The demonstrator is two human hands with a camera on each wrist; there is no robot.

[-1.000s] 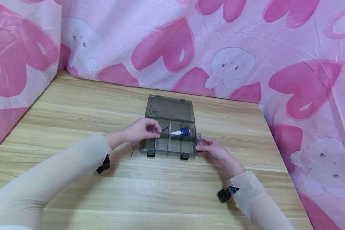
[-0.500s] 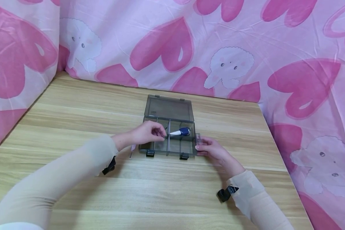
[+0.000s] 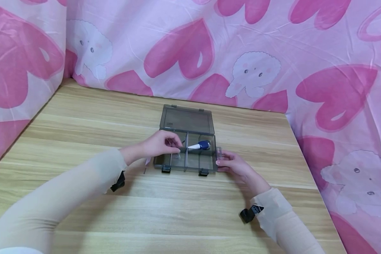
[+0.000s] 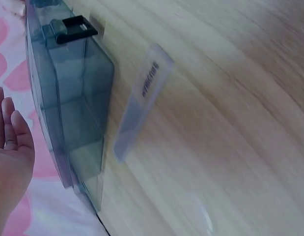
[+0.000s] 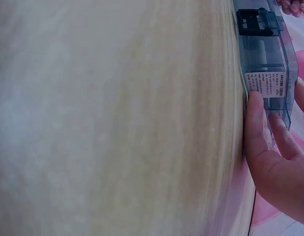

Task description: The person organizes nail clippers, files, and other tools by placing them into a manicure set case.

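While its lid (image 3: 187,120) lies back, box (image 3: 185,169): blue-and-white item (image 3: 199,145) inside
Left hand (image 3: 160,144): over box, fingers bent, cannot tell if gripping
Right hand (image 3: 236,165): fingers extended, touching box side

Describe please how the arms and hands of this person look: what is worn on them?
Both the left hand and the right hand are bare, without gloves. The left sleeve and right sleeve are long, plain and beige. A small black device sits at the left wrist, and a second black device at the right. I see no cables.
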